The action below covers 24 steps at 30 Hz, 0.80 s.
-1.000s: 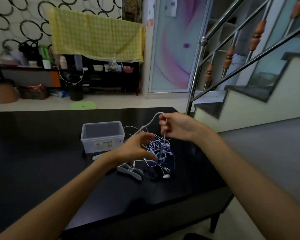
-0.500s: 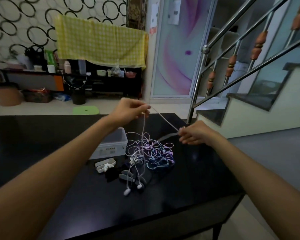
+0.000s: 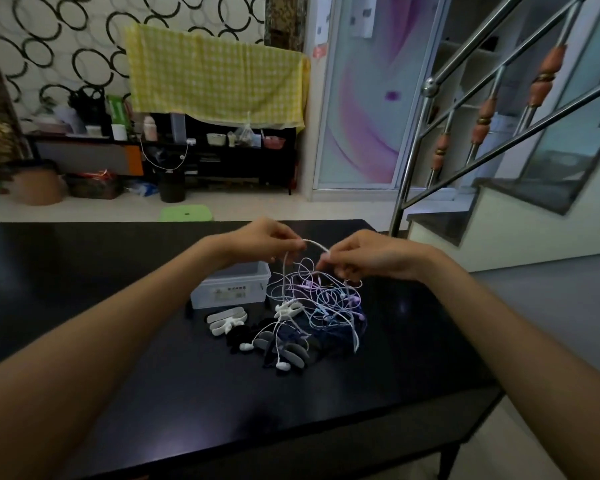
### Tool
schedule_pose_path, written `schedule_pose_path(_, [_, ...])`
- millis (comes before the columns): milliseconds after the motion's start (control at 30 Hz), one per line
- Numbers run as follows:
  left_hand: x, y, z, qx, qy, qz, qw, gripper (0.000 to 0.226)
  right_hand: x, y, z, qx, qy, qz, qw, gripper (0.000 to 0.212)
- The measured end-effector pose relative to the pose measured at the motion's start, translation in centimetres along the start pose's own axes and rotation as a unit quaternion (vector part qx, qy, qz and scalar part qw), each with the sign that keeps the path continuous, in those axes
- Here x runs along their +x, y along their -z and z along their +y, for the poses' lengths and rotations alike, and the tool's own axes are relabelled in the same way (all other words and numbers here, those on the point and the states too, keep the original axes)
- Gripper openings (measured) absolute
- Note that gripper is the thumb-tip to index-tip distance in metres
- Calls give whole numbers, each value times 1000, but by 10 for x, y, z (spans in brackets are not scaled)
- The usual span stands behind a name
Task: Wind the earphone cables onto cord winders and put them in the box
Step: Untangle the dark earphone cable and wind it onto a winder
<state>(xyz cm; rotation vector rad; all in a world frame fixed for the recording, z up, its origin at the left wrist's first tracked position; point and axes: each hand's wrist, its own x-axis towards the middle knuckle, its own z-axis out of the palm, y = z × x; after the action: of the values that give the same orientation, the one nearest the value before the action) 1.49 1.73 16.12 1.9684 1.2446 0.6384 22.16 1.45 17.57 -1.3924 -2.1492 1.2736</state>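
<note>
A tangle of white, blue and purple earphone cables [image 3: 321, 299] lies on the black table [image 3: 118, 341]. My left hand [image 3: 267, 240] and my right hand [image 3: 357, 256] each pinch one white cable [image 3: 314, 244], which arches between them above the tangle. Its strands hang down to white earbuds [image 3: 283, 366] near the front. White cord winders [image 3: 226, 320] and dark ones [image 3: 291, 351] lie in front of the clear plastic box [image 3: 231, 289], which sits partly behind my left wrist.
The table's right edge runs near a steel stair railing [image 3: 413, 161]. A green stool [image 3: 186, 213] stands on the floor behind the table. A dark shelf [image 3: 205, 150] under a yellow cloth stands against the far wall.
My left hand has come down and my right hand has risen toward it, so the two hands are now close together and the white cable between them is a short arch.
</note>
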Motion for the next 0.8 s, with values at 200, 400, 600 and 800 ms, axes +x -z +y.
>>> schedule_pose_path(200, [-12,-22,-45,13,35,-166,985,26,-5,26,3,90,123,248,957,27])
schedule_pose_path(400, [-9,-11,-60,-133,19,87,987,27,-16,56,23,70,56,419,904,26])
schedule_pose_path(600, [-12,0,-45,-173,79,157,969,26,-25,47,57,-107,-112,261,953,21])
schedule_pose_path(800, [-26,-21,-67,-111,111,55,986,26,-12,18,84,-303,-218,58,926,70])
